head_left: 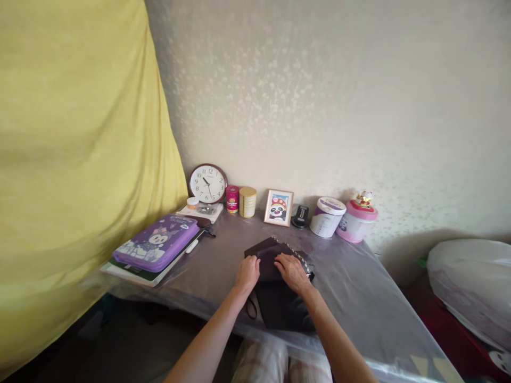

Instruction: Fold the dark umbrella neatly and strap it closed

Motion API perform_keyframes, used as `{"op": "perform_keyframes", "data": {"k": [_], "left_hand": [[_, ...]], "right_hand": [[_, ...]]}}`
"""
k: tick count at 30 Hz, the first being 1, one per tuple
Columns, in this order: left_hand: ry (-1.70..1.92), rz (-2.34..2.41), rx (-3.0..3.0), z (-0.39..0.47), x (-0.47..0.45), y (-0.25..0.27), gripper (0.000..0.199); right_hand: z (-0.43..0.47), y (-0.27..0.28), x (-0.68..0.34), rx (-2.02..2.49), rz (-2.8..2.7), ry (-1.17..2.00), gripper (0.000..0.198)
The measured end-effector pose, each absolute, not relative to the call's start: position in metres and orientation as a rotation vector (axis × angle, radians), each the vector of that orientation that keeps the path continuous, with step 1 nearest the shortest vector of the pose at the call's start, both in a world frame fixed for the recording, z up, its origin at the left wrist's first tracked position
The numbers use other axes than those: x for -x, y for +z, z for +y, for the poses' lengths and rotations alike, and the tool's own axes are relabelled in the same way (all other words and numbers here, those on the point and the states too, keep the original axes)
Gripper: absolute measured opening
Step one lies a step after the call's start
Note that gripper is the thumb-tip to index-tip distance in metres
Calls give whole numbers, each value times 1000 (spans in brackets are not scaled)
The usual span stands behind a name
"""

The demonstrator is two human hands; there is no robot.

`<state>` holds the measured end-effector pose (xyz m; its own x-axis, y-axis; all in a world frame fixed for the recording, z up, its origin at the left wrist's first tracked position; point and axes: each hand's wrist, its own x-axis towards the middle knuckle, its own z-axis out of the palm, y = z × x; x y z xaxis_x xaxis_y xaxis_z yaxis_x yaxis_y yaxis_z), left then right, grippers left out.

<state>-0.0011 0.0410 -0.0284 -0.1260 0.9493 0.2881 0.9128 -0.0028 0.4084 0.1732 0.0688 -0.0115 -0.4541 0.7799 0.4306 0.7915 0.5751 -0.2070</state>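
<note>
**Close handwork by the pale wall [359, 106]**

A yellow cloth [80, 133] hangs to the person's left, beside the plastic-covered table [351, 298]. Near the table's front edge lies a black item [275, 303]; bag or garment, I can't tell. A purple case [157, 242] sits well apart on its left. The left hand [248, 272] is curled, seemingly pinching the item's left side; the right hand [293, 272] lies over its upper right, and whether those fingers grip, I can't tell. Beside them runs a patterned cord [299, 257]. I'd judge the step in hand to be handling the dark material; the next move calls for a sure pinch, clear of that cord
</note>
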Motion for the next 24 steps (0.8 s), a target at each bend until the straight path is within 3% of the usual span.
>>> {"op": "perform_keyframes", "data": {"k": [6,10,15,20,24], "left_hand": [[800,2161,-2000,42,1,-30,15],[887,2158,-2011,36,3,-23,33],[913,1937,-2212,19,9,-18,22],[906,1780,-2316,7,16,-22,25],[915,1748,-2317,3,21,-24,26]], "right_hand": [[66,-4,-196,1498,-2151,-163,22],[35,10,-208,1257,-2232,94,22],[-27,14,-207,1062,-2497,376,18],[-60,0,-207,1120,-2631,236,28],[-64,-7,-208,1170,-2621,151,24]]}}
